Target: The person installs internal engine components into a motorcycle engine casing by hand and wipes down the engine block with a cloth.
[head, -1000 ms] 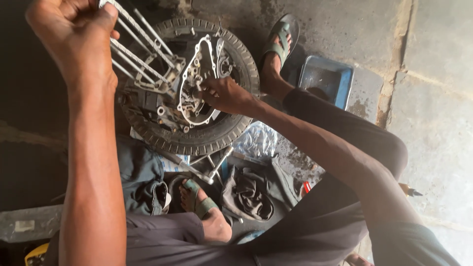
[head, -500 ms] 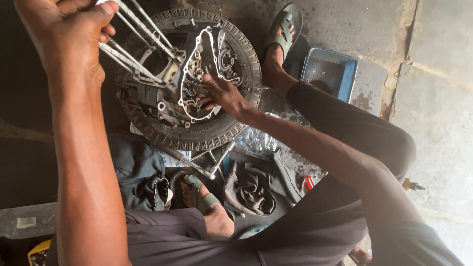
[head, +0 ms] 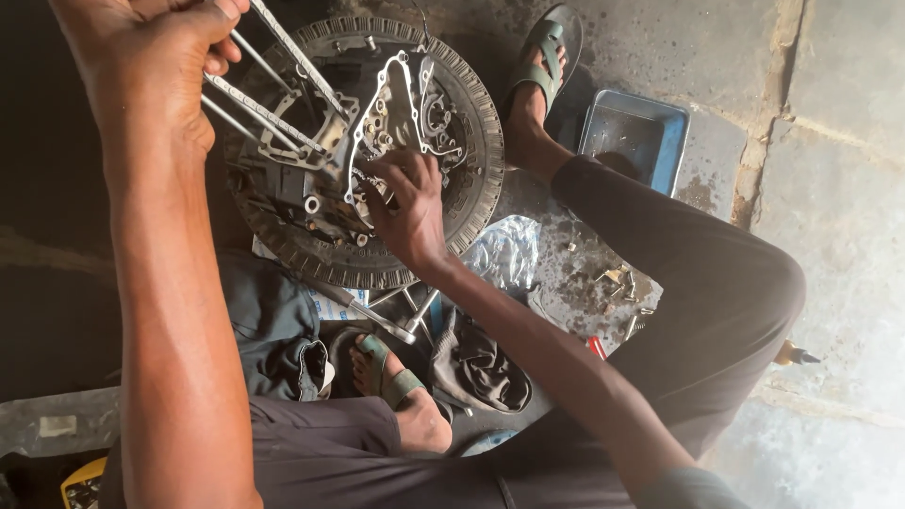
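A bare concrete floor (head: 830, 188) carries everything here, and on it lies a tyre (head: 476, 179) laid flat, serving as a cradle for an engine case (head: 311, 203) that sits inside its ring with long threaded studs (head: 273, 104) rising from it. The person's dark trouser leg (head: 688, 283) bends around the work, one sandalled foot (head: 542, 66) planted beside the tyre and the other foot (head: 396, 396) tucked under near a heap of dark rags (head: 476, 368). A blue metal tray (head: 633, 139) stands just beyond the tyre, and crumpled foil (head: 504, 253) lies against its near edge. The left hand (head: 151, 66) is clenched around the upper ends of the studs, steadying the case. The right hand (head: 405, 212) presses fingers onto a thin white gasket (head: 386, 94) lying over the open face of the case; whether it pinches the gasket or only touches it cannot be told. To handle this well, the grip on the studs should stay firm while the gasket is eased evenly, since so thin a sheet would probably tear. Small loose bolts (head: 617, 287) are scattered on the floor near the knee
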